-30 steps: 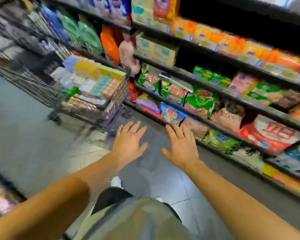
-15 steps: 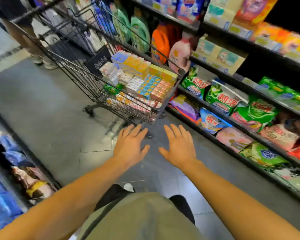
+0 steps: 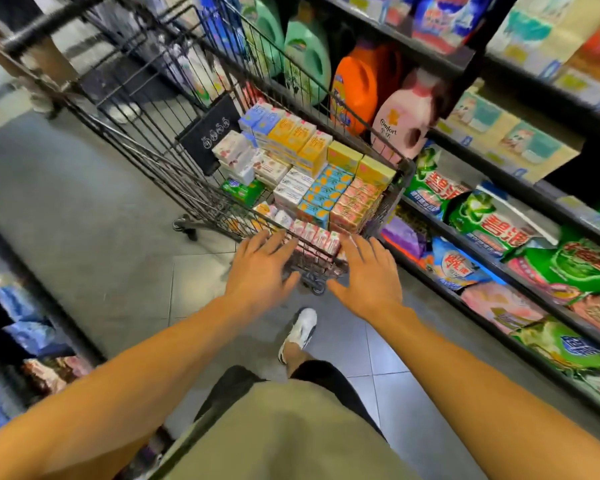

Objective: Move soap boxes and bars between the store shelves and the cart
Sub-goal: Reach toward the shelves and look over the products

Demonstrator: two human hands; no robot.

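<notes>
On the far left a low shelf (image 3: 32, 341) holds blurred blue and pink packs, and grey floor tiles (image 3: 94, 244) run between it and the cart (image 3: 146, 140), a dark wire trolley standing at an angle in the aisle with its near end toward the person. Inside the cart, soap boxes (image 3: 312, 174) are stacked in tidy rows: white and pink ones on the left, a green pack low down, blue and yellow ones further back, orange-patterned and pink ones toward the right side, and a row of small pink bars (image 3: 314, 237) along the near end. The left hand (image 3: 260, 271) reaches forward palm down with its fingers straight and slightly spread, holding nothing; its fingertips overlap the cart's near rim, though whether they touch it cannot be told. The right hand (image 3: 369, 271) mirrors it just beside, fingers likewise straight and apart, empty, tips at the same rim. Below the hands a white shoe (image 3: 300, 332) steps on the tiles. Right of the cart, store shelves (image 3: 520, 199) carry green, orange and pink detergent jugs (image 3: 357, 88) behind the basket, beige boxes above, and green, blue and pink powder bags (image 3: 492, 223) on the lower tiers
</notes>
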